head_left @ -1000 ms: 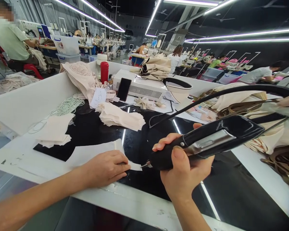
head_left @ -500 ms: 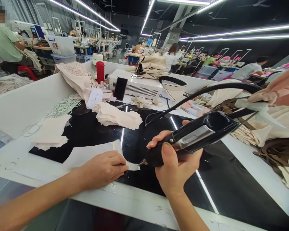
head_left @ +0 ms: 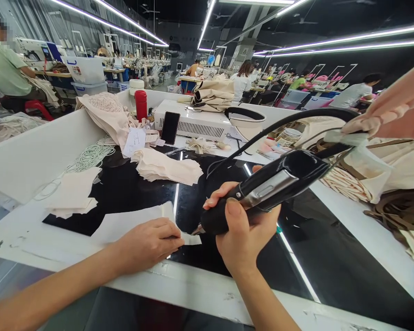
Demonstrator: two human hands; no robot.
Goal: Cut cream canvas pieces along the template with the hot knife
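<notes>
Through the head camera I have my left hand (head_left: 148, 243) low over the white sheet (head_left: 124, 223), fingers bunched and pressed together at its near edge, right where it narrows. The thumb is mostly hidden, so I can't tell whether I'm pinching the edge or only bearing down on it; nor can I tell paper from cloth. The sheet lies flat on the black mat (head_left: 307, 257) and the white worktop (head_left: 221, 305), its broad part stretching left and away from me, its narrow strip poking out to the right, past my fingertips.

My right hand (head_left: 243, 236) is wrapped around the black corded handheld tool (head_left: 272, 181), thumb along the grip. The tool's long axis slants from its raised rear, up at the right, down to the metal tip (head_left: 197, 230) at the lower left, so it points back at my left fingers. The tip sits just beside or over that narrow strip; contact I can't make out. My left hand is the nearer to the sheet, with the tip close to its fingertips.

Farther out on the mat is a stack of cream fabric pieces (head_left: 167, 166), and behind it a phone (head_left: 170, 128) leans by the red bottle (head_left: 140, 105).
</notes>
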